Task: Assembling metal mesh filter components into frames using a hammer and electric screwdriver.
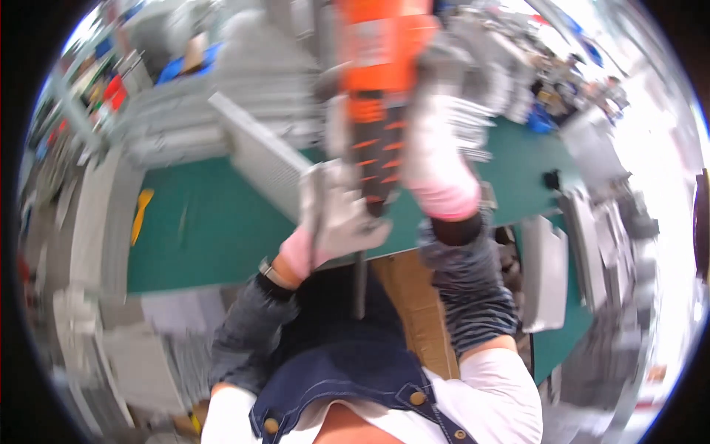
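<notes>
An orange-and-black power tool (384, 59), smeared by motion, stands in front of me with its dark, orange-marked part pointing down toward me. My right hand (440, 148), in a white and pink glove, is closed around its upper right side; the fingers are blurred. Below and left of it is my left hand (336, 218), gloved alike, closed close beside the tool's lower end. A thin grey bar (360, 288) sticks out beneath the left fist, apparently gripped in it. Behind the left wrist leans a light grey perforated panel (262, 152), tilted on the table.
A green tabletop (211, 244) spans the middle, with a yellow tool (140, 214) at its left. Stacked grey panels (274, 103) line the back. More grey parts (545, 274) stand at the right. Cardboard (418, 311) lies below the table's front edge.
</notes>
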Demonstrator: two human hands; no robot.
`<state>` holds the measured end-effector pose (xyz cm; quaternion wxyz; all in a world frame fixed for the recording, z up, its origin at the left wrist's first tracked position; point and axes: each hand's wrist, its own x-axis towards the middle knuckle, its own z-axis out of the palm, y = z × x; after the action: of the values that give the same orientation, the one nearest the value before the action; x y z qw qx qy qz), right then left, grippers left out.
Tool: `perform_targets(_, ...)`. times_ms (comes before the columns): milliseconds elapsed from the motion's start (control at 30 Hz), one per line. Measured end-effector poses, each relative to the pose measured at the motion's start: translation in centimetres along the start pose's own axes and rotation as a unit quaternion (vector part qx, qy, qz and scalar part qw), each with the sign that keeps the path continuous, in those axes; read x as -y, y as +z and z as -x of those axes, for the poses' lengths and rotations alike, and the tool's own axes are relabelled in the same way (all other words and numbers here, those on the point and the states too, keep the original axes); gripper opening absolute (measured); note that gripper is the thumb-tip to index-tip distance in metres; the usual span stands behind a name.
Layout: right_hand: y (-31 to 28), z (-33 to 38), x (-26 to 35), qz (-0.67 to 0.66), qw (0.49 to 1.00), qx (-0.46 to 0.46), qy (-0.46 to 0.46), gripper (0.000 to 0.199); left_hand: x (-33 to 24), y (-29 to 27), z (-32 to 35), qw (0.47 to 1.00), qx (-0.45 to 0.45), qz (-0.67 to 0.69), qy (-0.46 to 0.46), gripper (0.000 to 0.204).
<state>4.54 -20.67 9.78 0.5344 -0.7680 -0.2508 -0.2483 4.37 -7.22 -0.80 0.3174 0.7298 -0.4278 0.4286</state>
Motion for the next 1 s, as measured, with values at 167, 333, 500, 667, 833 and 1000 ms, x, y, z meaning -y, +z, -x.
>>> perform_targets(167,1.4,-1.2,3.6,-0.277,0.945,0.049,0.165,0.048,-0.7,-1.1,0.3,1.000,0.006,0.007,-0.011,0.037)
perform_targets(333,1.2,-1.2,4.4,-0.253,0.956,0.018,0.147,0.070,0.2,-0.3,0.9,0.999,0.017,0.040,0.021,0.040)
perform_targets(500,1.3,-1.2,3.6,-0.331,0.931,0.081,0.128,0.038,0.4,-0.7,1.4,0.999,0.039,0.022,-0.001,0.037)
perform_targets(667,1.8,-1.9,2.5,-0.307,0.925,0.169,0.144,0.022,0.3,0.8,2.0,0.996,0.062,0.039,-0.058,0.025)
perform_targets(833,3.8,-1.3,0.5,-0.548,0.800,0.193,0.152,0.037,0.0,-0.2,2.3,0.974,0.029,0.172,-0.144,0.048)
perform_targets(1000,5.3,0.0,0.3,-0.539,0.831,0.061,0.123,0.041,0.0,-1.1,2.2,0.982,0.009,0.127,-0.140,0.038)
